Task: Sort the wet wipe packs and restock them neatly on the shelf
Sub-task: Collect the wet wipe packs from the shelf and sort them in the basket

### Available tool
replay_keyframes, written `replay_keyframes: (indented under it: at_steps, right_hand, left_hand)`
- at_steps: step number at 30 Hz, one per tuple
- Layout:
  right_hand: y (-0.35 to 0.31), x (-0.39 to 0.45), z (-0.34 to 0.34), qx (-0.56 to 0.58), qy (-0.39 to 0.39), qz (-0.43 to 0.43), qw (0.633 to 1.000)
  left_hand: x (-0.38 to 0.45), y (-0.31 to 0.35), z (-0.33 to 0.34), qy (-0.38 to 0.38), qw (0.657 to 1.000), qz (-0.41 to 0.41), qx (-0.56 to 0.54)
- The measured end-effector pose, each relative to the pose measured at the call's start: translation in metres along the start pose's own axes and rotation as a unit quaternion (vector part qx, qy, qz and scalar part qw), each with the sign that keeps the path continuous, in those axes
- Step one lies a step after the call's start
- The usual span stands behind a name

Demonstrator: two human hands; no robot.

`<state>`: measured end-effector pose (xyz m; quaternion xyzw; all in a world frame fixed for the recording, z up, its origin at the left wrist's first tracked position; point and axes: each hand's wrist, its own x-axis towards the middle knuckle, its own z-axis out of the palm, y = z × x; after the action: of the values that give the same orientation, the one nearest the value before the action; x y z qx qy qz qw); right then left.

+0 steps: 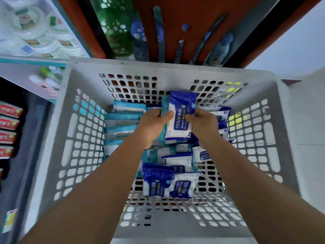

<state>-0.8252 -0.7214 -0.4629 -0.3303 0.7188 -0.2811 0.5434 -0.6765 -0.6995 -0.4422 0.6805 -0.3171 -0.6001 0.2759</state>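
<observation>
While we lean over the grey perforated plastic basket [70, 120], both hands pinch packs. Our left hand [149, 127] and right hand [204, 125] share the blue-and-white alcohol wipe pack [181, 118]; a teal pack [164, 110] seemingly sits behind.

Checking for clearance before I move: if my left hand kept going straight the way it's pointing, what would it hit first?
Probably the basket's far wall. The left hand points up-frame, gripping the dark blue pack with the right hand; depth is unclear.

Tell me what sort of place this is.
Most likely a small shop, during restocking. Shelves hold rows of like goods: red packets at left, white tubs above. A grey basket holds many wipe packs, and both the left hand and right hand grip one blue pack.
</observation>
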Motion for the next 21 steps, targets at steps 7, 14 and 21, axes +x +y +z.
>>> replay_keyframes:
  at_steps: [7, 14, 21]
  right_hand:
    - [-0.004, -0.027, -0.012, -0.043, -0.032, -0.046, 0.997]
    - [-0.001, -0.043, -0.05, -0.327, 0.01, -0.149, 0.933]
    - [0.016, -0.046, -0.078, -0.597, -0.069, -0.132, 0.788]
  left_hand:
    - [-0.014, -0.002, -0.027, 0.099, 0.991, 0.05, 0.07]
    - [-0.038, -0.025, -0.088, 0.07, 0.9, 0.113, 0.414]
    - [-0.051, -0.066, -0.105, -0.001, 0.833, 0.004, 0.553]
